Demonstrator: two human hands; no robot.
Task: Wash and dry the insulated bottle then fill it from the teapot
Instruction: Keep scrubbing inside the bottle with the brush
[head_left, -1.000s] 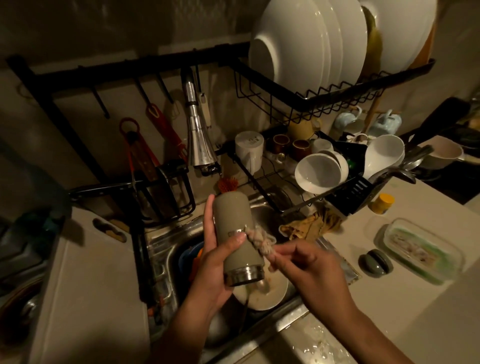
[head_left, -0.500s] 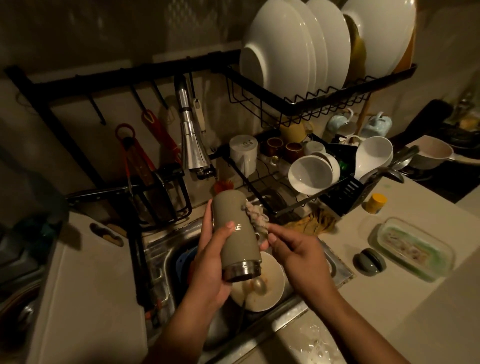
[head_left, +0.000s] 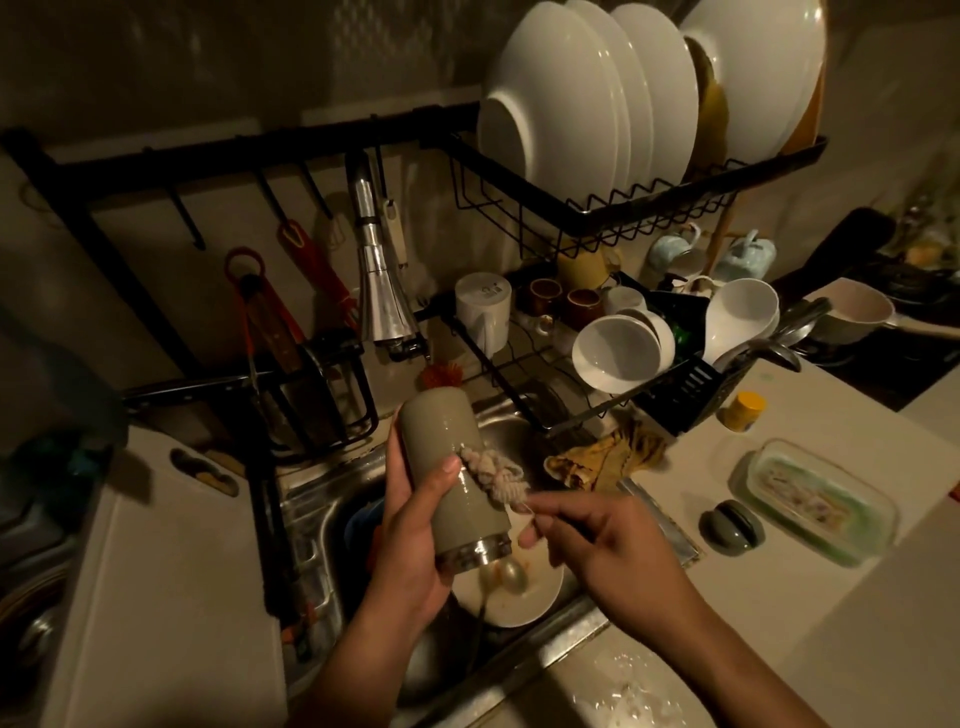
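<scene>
Since a second ago the scrubber (head_left: 491, 475) has slid from the bottle's lower band up onto its middle, and the right hand (head_left: 602, 540) has dropped a little lower beside the steel mouth.

Right fingers (head_left: 558, 506) are pinched nearly closed on the scrubber's thin handle, pressing its knotted head against the side of the bottle (head_left: 452, 467). Left hand (head_left: 415, 540) wraps the bottle from behind, fingers curled part-way round it, thumb tip lying across the front just beside the scrubber. The bottle is held mouth-down and tilted over the sink (head_left: 322, 525), its steel rim just beyond the right fingertips.

Below both hands a dirty plate (head_left: 524, 597) with a spoon (head_left: 511, 571) lies in the sink. Right of the right fingers, on the surface (head_left: 779, 623), sit a grey lid (head_left: 730, 530) and a clear container (head_left: 815, 499); a crumpled cloth (head_left: 608, 460) lies just past them. Beyond the left fingers hangs the tap (head_left: 382, 291), and farther back the rack (head_left: 649, 202) holds white plates (head_left: 571, 98).
</scene>
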